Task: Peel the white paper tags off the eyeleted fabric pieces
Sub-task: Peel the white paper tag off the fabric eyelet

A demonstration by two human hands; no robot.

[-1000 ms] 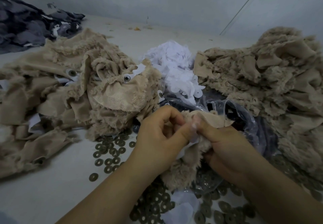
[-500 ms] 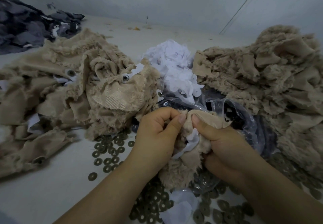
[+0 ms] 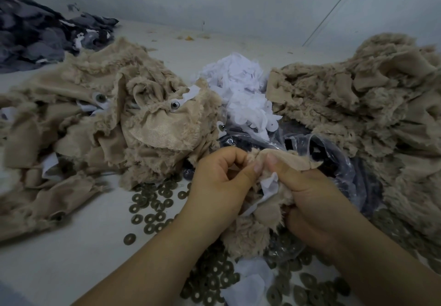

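Note:
A beige furry fabric piece (image 3: 253,231) hangs between both hands at the lower middle. My left hand (image 3: 219,184) is curled and pinches its top edge with thumb and fingers. My right hand (image 3: 307,191) grips the same piece from the right, thumb on top. A white paper tag (image 3: 270,186) sticks out of the fabric between the two hands. To the left lies a heap of beige fabric pieces (image 3: 95,138) with eyelets (image 3: 175,105) and white tags showing. Behind the hands sits a pile of loose white tags (image 3: 241,91).
A second heap of beige fabric (image 3: 362,119) fills the right side. Several round metal washers (image 3: 152,208) are scattered on the table under my forearms. A clear plastic bag (image 3: 334,157) with dark parts lies behind my right hand. Dark grey cloth (image 3: 35,36) is at far left.
The white tag has come further out of the fabric and now stands between the hands. My left thumb has drawn back a little from the right one.

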